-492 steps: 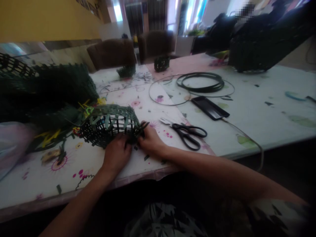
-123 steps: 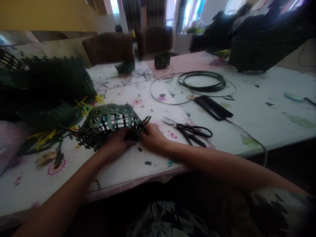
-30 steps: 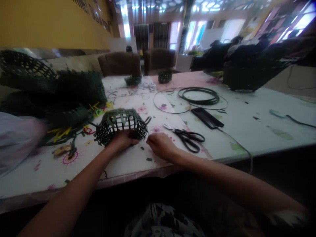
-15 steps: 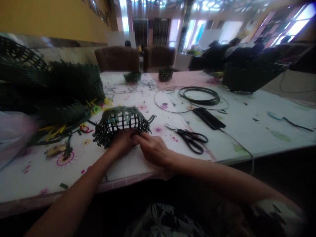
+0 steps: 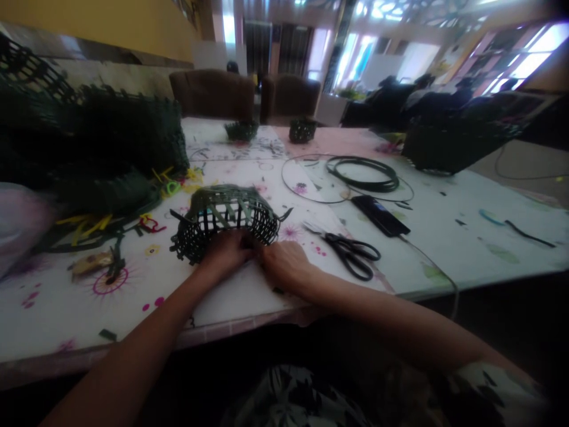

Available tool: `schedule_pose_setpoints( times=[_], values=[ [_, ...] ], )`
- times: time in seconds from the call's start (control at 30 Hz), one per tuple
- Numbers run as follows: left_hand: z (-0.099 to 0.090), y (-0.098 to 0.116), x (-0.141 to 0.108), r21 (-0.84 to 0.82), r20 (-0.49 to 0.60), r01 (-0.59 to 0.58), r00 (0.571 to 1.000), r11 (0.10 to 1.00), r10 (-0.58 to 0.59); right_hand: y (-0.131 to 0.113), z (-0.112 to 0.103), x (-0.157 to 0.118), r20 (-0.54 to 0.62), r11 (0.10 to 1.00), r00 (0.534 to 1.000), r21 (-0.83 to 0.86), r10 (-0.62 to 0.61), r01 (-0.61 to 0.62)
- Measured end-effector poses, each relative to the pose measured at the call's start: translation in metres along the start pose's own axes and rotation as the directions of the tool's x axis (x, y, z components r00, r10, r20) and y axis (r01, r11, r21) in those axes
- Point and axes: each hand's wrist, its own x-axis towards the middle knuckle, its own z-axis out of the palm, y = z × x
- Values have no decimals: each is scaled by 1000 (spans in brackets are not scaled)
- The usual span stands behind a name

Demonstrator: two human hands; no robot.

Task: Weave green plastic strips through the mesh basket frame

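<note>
A small dark green woven basket point(image 5: 229, 220) of open lattice strips sits on its side on the patterned tablecloth point(image 5: 57, 314), with a strip end sticking out at its right. My left hand point(image 5: 226, 254) grips its near edge. My right hand point(image 5: 283, 265) presses against the lower right edge beside the left, its fingertips hidden at the lattice. Black-handled scissors point(image 5: 351, 254) lie to the right of my right hand, not touching it. Small dark offcuts lie on the cloth.
Large green woven pieces point(image 5: 95, 142) are heaped at the left, with yellow strips point(image 5: 86, 224) before them. Farther back lie a wire hoop point(image 5: 306, 184), a coiled dark strip point(image 5: 362, 172), a phone point(image 5: 380, 215) and small baskets point(image 5: 302, 130). A big basket point(image 5: 448, 145) stands at the back right.
My right hand has come back from beside the basket to its near edge, next to the left. The basket has turned slightly, and the view has shifted a little.
</note>
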Motion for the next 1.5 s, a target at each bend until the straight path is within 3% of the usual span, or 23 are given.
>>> schedule_pose_setpoints(
  times=[0.5, 0.97, 1.13, 1.2, 1.37, 1.5],
  values=[
    [-5, 3, -4, 53, 5, 13, 1000, 999, -13, 4, 10, 0, -40, 1000, 999, 21, 3, -2],
    [1, 10, -8, 166, -68, 42, 997, 985, -31, 7, 14, 3, -59, 997, 998, 72, -27, 31],
    [8, 9, -18, 215, -195, -18, 979, 976, 61, 6, 13, 2, -68, 997, 998, 78, -12, 18],
    [6, 9, -21, 234, -166, -79, 979, 969, 119, 5, 12, 2, -81, 997, 997, 74, -8, 14],
    [-8, 11, -23, 398, 28, -248, 966, 883, 259, 5, 12, 1, -89, 998, 996, 70, 5, 1],
    [-10, 14, -22, 457, -10, -241, 961, 856, 276, 5, 12, 2, -88, 998, 996, 68, 4, 2]
  ],
)
